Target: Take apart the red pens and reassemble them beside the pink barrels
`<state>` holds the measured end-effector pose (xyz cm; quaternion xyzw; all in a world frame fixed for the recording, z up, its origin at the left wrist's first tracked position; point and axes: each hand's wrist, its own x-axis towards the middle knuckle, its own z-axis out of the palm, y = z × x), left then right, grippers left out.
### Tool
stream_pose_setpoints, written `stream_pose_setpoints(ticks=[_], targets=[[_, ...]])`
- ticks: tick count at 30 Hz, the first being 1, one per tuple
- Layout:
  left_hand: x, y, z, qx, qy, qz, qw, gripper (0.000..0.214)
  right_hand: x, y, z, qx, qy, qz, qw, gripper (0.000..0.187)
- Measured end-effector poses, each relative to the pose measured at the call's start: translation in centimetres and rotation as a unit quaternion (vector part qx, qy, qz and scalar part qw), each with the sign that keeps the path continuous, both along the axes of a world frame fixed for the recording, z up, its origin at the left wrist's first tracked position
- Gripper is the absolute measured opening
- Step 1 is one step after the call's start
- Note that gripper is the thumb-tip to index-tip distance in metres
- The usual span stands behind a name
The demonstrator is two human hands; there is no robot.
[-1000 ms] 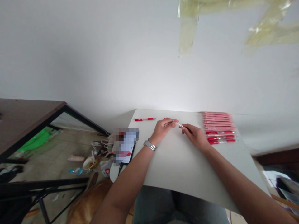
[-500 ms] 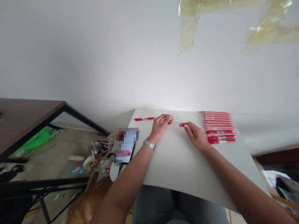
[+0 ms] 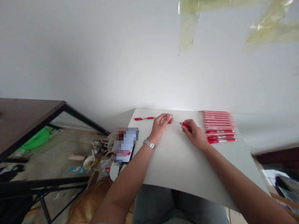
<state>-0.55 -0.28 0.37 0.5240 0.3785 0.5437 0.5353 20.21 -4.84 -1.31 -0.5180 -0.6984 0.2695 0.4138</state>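
Note:
My left hand (image 3: 161, 123), with a metal watch on its wrist, is closed in a pinch on the clear end of a red pen (image 3: 181, 123) above the white table (image 3: 177, 161). My right hand (image 3: 195, 133) grips the same pen's red end with closed fingers. The pen spans the small gap between the two hands. To the right of my right hand lies a row of several red pens (image 3: 219, 127), some in pink wrapping. A single red pen (image 3: 144, 118) lies to the left of my left hand near the table's far edge.
A phone or tablet (image 3: 125, 144) lies at the table's left edge. A dark wooden table (image 3: 28, 119) stands at the left. Cups and clutter (image 3: 90, 160) sit on the floor below. A tan dog (image 3: 90, 202) lies by my knee. White wall behind.
Both hands have shifted slightly away from me and the pen now shows more of its red end by my right fingers. The pens on the table have not moved.

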Motion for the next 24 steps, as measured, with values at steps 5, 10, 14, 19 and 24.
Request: stream_pose_setpoints(ticks=[5,10,14,19,24], targets=[[0.1,-0.1,0.1,0.004,-0.011,-0.008,1.000,0.039,0.0,0.1,-0.5,0.010,0.001,-0.006,1.000,0.027],[-0.1,0.0,0.2,0.005,-0.022,0.025,0.999,0.038,0.1,-0.1,-0.2,0.006,-0.013,0.000,1.000,0.026],[-0.3,0.0,0.4,0.001,-0.024,0.028,0.999,0.039,0.1,-0.4,0.5,0.002,-0.029,0.020,0.999,0.042],[-0.1,-0.2,0.4,0.012,-0.016,0.007,1.000,0.036,0.1,-0.2,0.8,0.010,-0.023,0.039,0.999,0.047],[-0.2,-0.1,0.4,0.021,0.005,0.020,1.000,0.039,0.0,0.0,0.3,0.002,-0.015,0.007,1.000,0.039]])
